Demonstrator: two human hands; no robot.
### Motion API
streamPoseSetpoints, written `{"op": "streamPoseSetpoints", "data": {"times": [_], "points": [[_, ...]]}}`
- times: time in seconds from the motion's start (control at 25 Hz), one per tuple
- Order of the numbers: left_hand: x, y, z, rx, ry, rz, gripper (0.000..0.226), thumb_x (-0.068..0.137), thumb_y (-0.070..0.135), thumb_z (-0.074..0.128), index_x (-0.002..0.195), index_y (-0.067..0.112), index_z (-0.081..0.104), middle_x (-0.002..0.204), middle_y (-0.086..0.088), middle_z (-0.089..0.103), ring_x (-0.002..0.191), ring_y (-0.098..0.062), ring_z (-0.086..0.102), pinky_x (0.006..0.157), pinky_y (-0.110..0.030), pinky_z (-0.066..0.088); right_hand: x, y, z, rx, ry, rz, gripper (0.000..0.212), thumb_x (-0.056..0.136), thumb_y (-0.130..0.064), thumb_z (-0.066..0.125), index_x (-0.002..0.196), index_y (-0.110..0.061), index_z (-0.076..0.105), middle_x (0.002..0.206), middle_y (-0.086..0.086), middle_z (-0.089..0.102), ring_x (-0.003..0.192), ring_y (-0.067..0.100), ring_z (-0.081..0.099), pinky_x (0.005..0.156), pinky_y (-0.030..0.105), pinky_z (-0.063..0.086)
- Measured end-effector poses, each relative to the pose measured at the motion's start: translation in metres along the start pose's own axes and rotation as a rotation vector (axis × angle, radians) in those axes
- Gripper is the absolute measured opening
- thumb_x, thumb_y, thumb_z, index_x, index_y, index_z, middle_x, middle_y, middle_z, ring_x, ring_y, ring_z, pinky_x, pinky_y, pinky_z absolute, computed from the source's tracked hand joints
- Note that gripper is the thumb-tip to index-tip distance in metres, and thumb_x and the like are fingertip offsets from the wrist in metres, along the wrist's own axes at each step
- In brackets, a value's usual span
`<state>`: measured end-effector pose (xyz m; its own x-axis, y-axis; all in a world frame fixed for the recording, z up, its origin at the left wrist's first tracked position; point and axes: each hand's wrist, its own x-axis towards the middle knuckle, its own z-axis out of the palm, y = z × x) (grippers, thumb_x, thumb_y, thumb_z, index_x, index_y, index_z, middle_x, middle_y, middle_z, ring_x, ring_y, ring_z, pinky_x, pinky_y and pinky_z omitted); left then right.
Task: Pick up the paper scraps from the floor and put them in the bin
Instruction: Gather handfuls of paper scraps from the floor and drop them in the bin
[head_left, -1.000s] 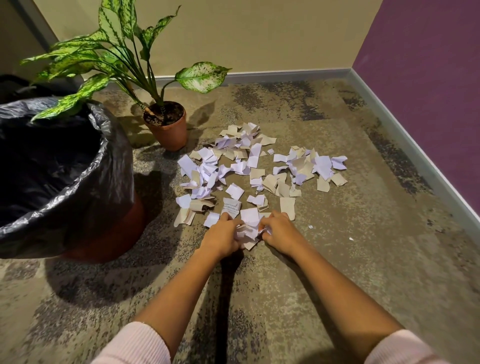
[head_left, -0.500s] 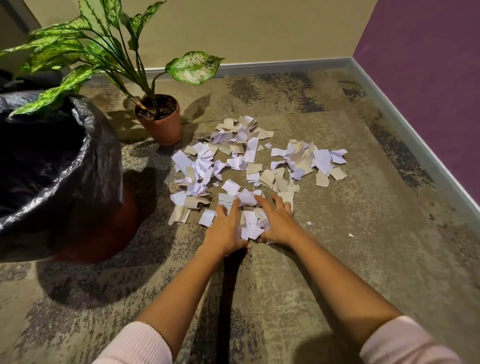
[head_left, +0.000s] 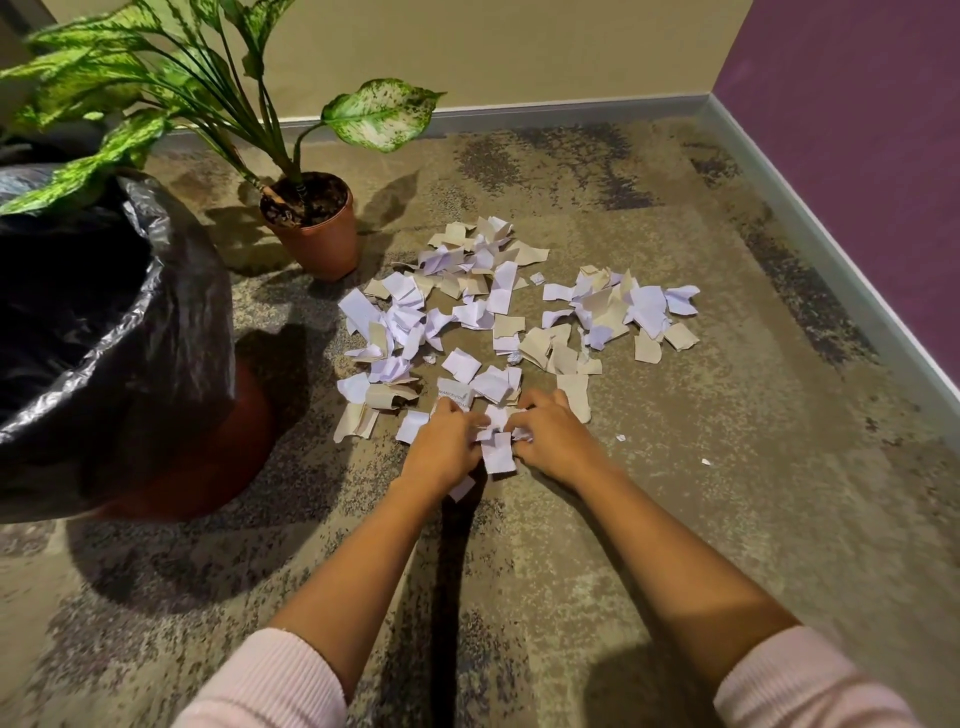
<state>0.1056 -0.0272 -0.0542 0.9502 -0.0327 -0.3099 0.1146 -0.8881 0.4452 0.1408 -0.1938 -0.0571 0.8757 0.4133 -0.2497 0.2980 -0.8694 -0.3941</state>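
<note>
Several white and tan paper scraps (head_left: 498, 306) lie spread over the carpet in front of me. My left hand (head_left: 444, 441) and my right hand (head_left: 553, 434) are side by side at the near edge of the pile, fingers curled around a small bunch of white scraps (head_left: 497, 441) pressed between them. One scrap pokes out under my left wrist. The bin (head_left: 171, 332), brown and lined with a black plastic bag, stands at the left with its mouth open.
A potted plant (head_left: 319, 234) with long speckled leaves stands between the bin and the scraps; some leaves hang over the bin. A beige wall runs along the back and a purple wall (head_left: 857, 156) along the right. Two tiny paper bits lie right of my hands.
My hands reached forward with fingers spread over the scraps, then drew back and closed together around a bunch of them. The camera has dipped slightly.
</note>
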Motion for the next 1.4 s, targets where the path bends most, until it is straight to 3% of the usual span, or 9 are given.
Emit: {"op": "streamPoseSetpoints", "data": {"times": [0.12, 0.24, 0.48, 0.64, 0.76, 0.84, 1.0, 1.2, 1.4], "points": [[-0.003, 0.0, -0.006, 0.001, 0.025, 0.034, 0.028, 0.087, 0.015, 0.063, 0.113, 0.02, 0.07, 0.098, -0.007, 0.05, 0.089, -0.033, 0.059, 0.07, -0.032, 0.043, -0.005, -0.004, 0.0, -0.019, 0.025, 0.002, 0.016, 0.084, -0.019, 0.066, 0.099, -0.022, 0.072, 0.117, 0.003, 0.053, 0.114, 0.029, 0.042, 0.089, 0.043, 0.049], [-0.011, -0.004, -0.013, -0.004, 0.073, 0.032, 0.015, 0.087, 0.009, 0.059, 0.095, 0.008, 0.07, 0.082, -0.011, 0.059, 0.079, -0.03, 0.058, 0.06, -0.03, 0.035, -0.011, -0.005, -0.007, 0.141, 0.059, 0.093, 0.016, 0.082, -0.011, 0.069, 0.091, -0.023, 0.075, 0.103, 0.005, 0.066, 0.102, 0.028, 0.055, 0.085, 0.038, 0.051], [-0.033, -0.003, -0.047, -0.159, 0.151, -0.067, 0.017, 0.09, 0.013, 0.059, 0.076, 0.004, 0.059, 0.073, -0.011, 0.062, 0.071, -0.026, 0.058, 0.061, -0.03, 0.039, -0.022, -0.016, -0.031, 0.411, 0.138, 0.302, 0.018, 0.083, -0.012, 0.068, 0.079, -0.029, 0.07, 0.083, 0.003, 0.07, 0.062, 0.01, 0.06, 0.047, 0.017, 0.038], [-0.049, 0.005, -0.079, -0.223, 0.24, -0.02, 0.035, 0.088, 0.008, 0.058, 0.059, 0.019, 0.044, 0.064, -0.007, 0.056, 0.065, -0.025, 0.055, 0.059, -0.031, 0.037, -0.023, -0.041, -0.055, 0.516, 0.185, 0.274, 0.007, 0.081, -0.018, 0.073, 0.081, -0.025, 0.074, 0.086, 0.0, 0.066, 0.067, 0.01, 0.059, 0.058, 0.02, 0.042], [-0.062, 0.012, -0.103, -0.309, 0.317, -0.005, 0.04, 0.085, 0.006, 0.057, 0.052, 0.021, 0.041, 0.064, -0.017, 0.058, 0.065, -0.033, 0.061, 0.06, -0.037, 0.047, -0.021, -0.066, -0.074, 0.586, 0.206, 0.234, 0.007, 0.079, -0.018, 0.076, 0.08, -0.024, 0.073, 0.088, 0.005, 0.069, 0.07, 0.017, 0.063, 0.066, 0.027, 0.05], [-0.07, 0.013, -0.116, -0.331, 0.404, 0.018, 0.034, 0.086, 0.009, 0.058, 0.055, 0.017, 0.048, 0.063, -0.018, 0.06, 0.065, -0.032, 0.06, 0.059, -0.037, 0.045, -0.02, -0.086, -0.086, 0.63, 0.221, 0.202, 0.006, 0.078, -0.018, 0.077, 0.082, -0.021, 0.074, 0.088, 0.008, 0.072, 0.069, 0.021, 0.066, 0.067, 0.031, 0.054], [-0.083, 0.019, -0.148, -0.4, 0.52, 0.071, 0.018, 0.092, 0.022, 0.061, 0.081, 0.015, 0.073, 0.066, -0.011, 0.067, 0.068, -0.028, 0.065, 0.062, -0.039, 0.05, -0.018, -0.135, -0.113, 0.726, 0.281, 0.082, 0.007, 0.077, -0.017, 0.078, 0.082, -0.02, 0.074, 0.078, 0.005, 0.071, 0.076, 0.027, 0.069, 0.072, 0.035, 0.057], [-0.108, 0.017, -0.217, -0.454, 0.764, 0.081, 0.023, 0.082, 0.008, 0.061, 0.091, 0.022, 0.077, 0.078, -0.002, 0.074, 0.075, -0.021, 0.068, 0.069, -0.038, 0.056, -0.005, -0.206, -0.141, 0.904, 0.317, -0.074, 0.007, 0.077, -0.012, 0.077, 0.083, -0.013, 0.073, 0.081, 0.014, 0.072, 0.082, 0.036, 0.071, 0.078, 0.051, 0.059], [-0.135, -0.022, -0.279, -0.441, 0.906, 0.024, 0.018, 0.087, 0.016, 0.063, 0.099, 0.02, 0.076, 0.089, -0.004, 0.075, 0.088, -0.023, 0.069, 0.079, -0.041, 0.056, 0.013, -0.278, -0.159, 0.923, 0.301, -0.223, 0.009, 0.075, -0.017, 0.079, 0.079, -0.021, 0.072, 0.082, 0.007, 0.072, 0.087, 0.031, 0.07, 0.082, 0.049, 0.058]]}}
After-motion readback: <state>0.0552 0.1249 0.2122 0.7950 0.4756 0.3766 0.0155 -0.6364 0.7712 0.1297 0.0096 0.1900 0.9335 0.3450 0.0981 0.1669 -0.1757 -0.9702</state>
